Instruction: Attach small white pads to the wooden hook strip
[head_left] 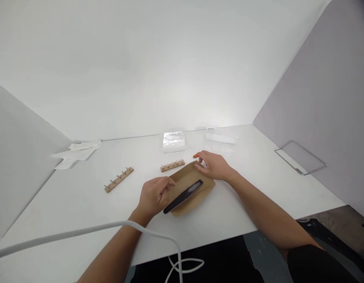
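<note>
A shallow brown paper tray (182, 179) is tilted on the white table in front of me. A long, narrow black object (183, 196) lies across it, its kind unclear. My left hand (155, 194) is closed at the tray's left edge, its fingers curled over the side. My right hand (213, 165) is at the far right edge, thumb inside and fingers beyond the rim. Something orange (195, 155) shows at a right fingertip; whether it is worn or held I cannot tell. Just behind the tray lies a small wooden rack with metal hooks (172, 165).
A second hook rack (119, 180) lies to the left, with crumpled white sheets (78, 153) farther back. Clear plastic packets (174, 141) are by the rear wall. A wire frame (301, 159) stands at right. A white cable (111, 225) crosses in front of my left forearm.
</note>
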Demonstrator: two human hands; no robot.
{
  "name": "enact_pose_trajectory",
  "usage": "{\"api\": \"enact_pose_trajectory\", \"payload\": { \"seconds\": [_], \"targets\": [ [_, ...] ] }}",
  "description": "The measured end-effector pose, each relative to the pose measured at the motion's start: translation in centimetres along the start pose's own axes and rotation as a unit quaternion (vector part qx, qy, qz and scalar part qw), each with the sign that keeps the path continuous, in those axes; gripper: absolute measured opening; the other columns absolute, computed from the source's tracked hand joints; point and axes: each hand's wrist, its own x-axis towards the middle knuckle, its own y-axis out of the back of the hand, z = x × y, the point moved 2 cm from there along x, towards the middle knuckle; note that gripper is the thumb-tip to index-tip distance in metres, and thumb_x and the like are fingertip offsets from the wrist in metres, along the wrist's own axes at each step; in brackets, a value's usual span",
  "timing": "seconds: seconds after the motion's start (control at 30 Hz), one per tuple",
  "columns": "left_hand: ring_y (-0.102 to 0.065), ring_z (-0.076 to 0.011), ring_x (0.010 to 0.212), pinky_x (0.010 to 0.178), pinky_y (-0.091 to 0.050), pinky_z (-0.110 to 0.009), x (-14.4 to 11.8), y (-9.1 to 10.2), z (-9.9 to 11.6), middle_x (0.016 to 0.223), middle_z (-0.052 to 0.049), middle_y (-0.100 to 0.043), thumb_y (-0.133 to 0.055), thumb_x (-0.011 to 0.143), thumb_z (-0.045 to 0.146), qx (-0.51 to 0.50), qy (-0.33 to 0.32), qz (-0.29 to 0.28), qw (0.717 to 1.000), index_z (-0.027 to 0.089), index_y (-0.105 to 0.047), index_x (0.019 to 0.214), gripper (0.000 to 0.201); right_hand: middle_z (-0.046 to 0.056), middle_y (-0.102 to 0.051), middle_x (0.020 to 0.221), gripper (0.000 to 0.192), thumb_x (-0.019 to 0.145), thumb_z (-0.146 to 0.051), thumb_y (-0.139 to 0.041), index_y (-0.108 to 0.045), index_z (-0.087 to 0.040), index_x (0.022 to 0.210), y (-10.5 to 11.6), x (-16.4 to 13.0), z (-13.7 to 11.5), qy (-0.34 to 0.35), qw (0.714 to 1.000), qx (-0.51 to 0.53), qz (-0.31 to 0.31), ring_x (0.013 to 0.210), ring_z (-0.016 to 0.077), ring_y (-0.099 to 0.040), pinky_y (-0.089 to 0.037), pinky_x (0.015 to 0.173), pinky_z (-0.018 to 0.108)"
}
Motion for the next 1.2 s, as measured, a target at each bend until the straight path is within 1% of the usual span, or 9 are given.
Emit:
{"api": "enact_pose_trajectory", "payload": {
  "seconds": [0.1,0.23,0.43,0.57,0.67,0.77,0.9,1.1,1.2],
  "targets": [
    [-0.059,-0.0104,0.053,0.052,-0.045,-0.02,0.1,0.2,-0.2,0.061,0.003,-0.062,-0.041,0.084,0.001,0.009,0.02,0.018,1.0,0.02,-0.067,0.081,0.033,0.0,-0.071,0.089,0.027,0.101,-0.04,-0.059,-0.06,-0.027,0.124,-0.4,0.1,0.4,-0.009,0.997,0.03,-0.065,0.078,0.0183,-0.064,-0.039,0.064,0.029],
    [-0.059,-0.0102,0.052,0.051,-0.044,-0.02,0.2,0.3,-0.5,0.062,0.003,-0.064,-0.042,0.082,0.0,0.009,0.028,0.04,0.999,0.02,-0.068,0.081,0.033,-0.002,-0.067,0.08,0.012,0.103,-0.036,-0.053,-0.057,-0.026,0.106,-0.6,0.3,0.8,-0.017,0.991,0.096,-0.095,0.072,0.0179,-0.06,-0.037,0.06,0.029],
    [-0.055,-0.011,0.052,0.051,-0.044,-0.022,0.1,0.5,-0.8,0.059,0.004,-0.058,-0.041,0.081,-0.001,0.004,0.03,0.093,0.995,0.02,-0.067,0.08,0.033,-0.005,-0.052,0.068,0.03,0.104,-0.047,-0.049,-0.042,-0.026,0.085,0.9,-0.1,1.1,0.001,0.981,0.16,-0.109,0.063,0.0161,-0.048,-0.033,0.059,0.03],
    [-0.054,-0.0117,0.054,0.054,-0.044,-0.024,0.1,0.9,-0.8,0.062,0.003,-0.059,-0.041,0.085,-0.001,-0.01,0.029,0.111,0.993,0.02,-0.065,0.085,0.032,-0.007,-0.04,0.064,0.04,0.102,-0.057,-0.052,-0.04,-0.025,0.082,2.5,-2.0,1.2,-0.023,0.97,0.229,-0.075,0.06,0.0146,-0.035,-0.029,0.059,0.029],
    [-0.059,-0.0147,0.063,0.062,-0.05,-0.028,0.6,0.9,0.0,0.069,0.001,-0.064,-0.049,0.089,0.007,-0.043,-0.016,0.066,0.997,0.021,-0.067,0.091,0.023,-0.007,-0.039,0.065,0.04,0.101,-0.063,-0.054,-0.05,-0.025,0.088,2.8,-4.0,1.3,-0.056,0.957,0.282,-0.047,0.06,0.0137,-0.034,-0.028,0.057,0.028],
    [-0.065,-0.0217,0.088,0.086,-0.055,-0.04,1.0,0.5,1.2,0.092,-0.006,-0.071,-0.062,0.092,0.02,-0.06,-0.08,-0.041,0.994,0.022,-0.07,0.107,0.017,-0.007,-0.041,0.065,0.04,0.101,-0.064,-0.052,-0.058,-0.025,0.103,2.2,-5.7,1.6,-0.087,0.943,0.322,-0.007,0.059,0.0134,-0.035,-0.029,0.056,0.028],
    [-0.061,-0.0302,0.114,0.113,-0.042,-0.056,1.1,-0.3,1.8,0.114,-0.009,-0.072,-0.071,0.093,0.036,0.009,-0.097,-0.166,0.981,0.026,-0.071,0.123,0.032,-0.006,-0.043,0.067,0.04,0.102,-0.064,-0.051,-0.058,-0.024,0.103,1.2,-7.0,2.2,-0.1,0.927,0.358,0.045,0.06,0.0139,-0.037,-0.032,0.059,0.028],
    [-0.059,-0.0329,0.126,0.121,-0.031,-0.062,0.7,-0.7,1.1,0.114,-0.009,-0.076,-0.069,0.097,0.041,0.023,-0.081,-0.209,0.974,0.03,-0.073,0.125,0.03,-0.005,-0.046,0.069,0.038,0.103,-0.061,-0.049,-0.059,-0.024,0.104,1.0,-7.3,2.2,-0.1,0.936,0.336,0.032,0.063,0.0157,-0.042,-0.038,0.062,0.03],
    [-0.063,-0.0294,0.121,0.117,-0.037,-0.056,1.0,-0.3,0.8,0.11,-0.008,-0.077,-0.068,0.098,0.036,0.006,-0.071,-0.173,0.982,0.029,-0.076,0.118,0.023,-0.004,-0.049,0.069,0.04,0.103,-0.062,-0.047,-0.062,-0.025,0.107,1.1,-7.6,1.9,-0.097,0.941,0.324,-0.009,0.063,0.0164,-0.044,-0.039,0.062,0.03]
  ]
}}
